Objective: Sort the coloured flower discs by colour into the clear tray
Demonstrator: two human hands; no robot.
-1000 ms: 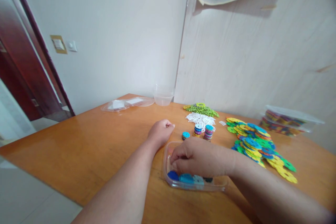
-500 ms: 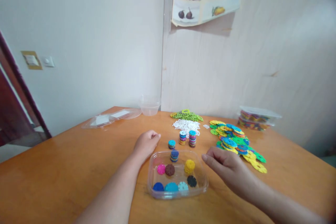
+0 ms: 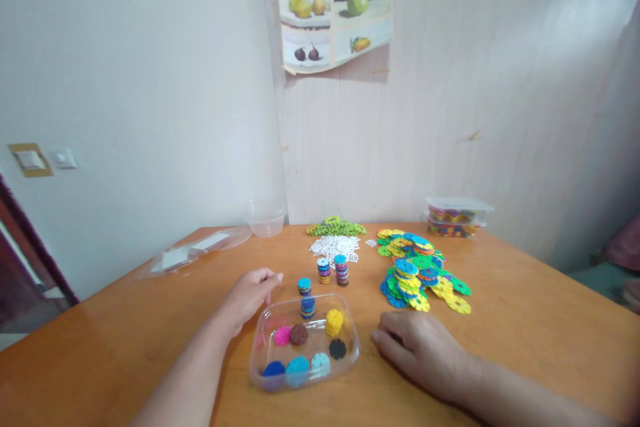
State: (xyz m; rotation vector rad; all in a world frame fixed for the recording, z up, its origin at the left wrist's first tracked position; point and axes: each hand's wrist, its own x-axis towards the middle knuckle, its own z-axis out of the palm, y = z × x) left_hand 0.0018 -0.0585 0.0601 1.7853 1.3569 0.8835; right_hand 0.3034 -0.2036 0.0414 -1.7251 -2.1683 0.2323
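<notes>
A clear plastic tray (image 3: 256, 383) stands in front of me with small notched discs in it: pink (image 3: 283, 335), brown (image 3: 299, 334), yellow (image 3: 334, 322), black (image 3: 337, 349) and several blue ones. My left hand (image 3: 250, 297) rests on the table by the tray's back left corner, fingers curled in and nothing visible in them. To the tray's right, my right hand (image 3: 417, 350) lies on the table in a loose fist, apart from the tray, with no object showing. Behind the tray rise short disc stacks (image 3: 341, 270); a blue stack (image 3: 308, 307) stands at its back rim.
A heap of large coloured discs (image 3: 423, 273) spreads beyond my right hand. Farther back are white pieces (image 3: 335, 248), green pieces (image 3: 337, 227), a lidded clear box (image 3: 455, 217), a clear tub (image 3: 267, 222) and clear lids (image 3: 195, 250) at the left.
The view has tilted up and turned right. My right hand has come down onto the table and a little away from the tray. The left hand stays by the tray's back left corner.
</notes>
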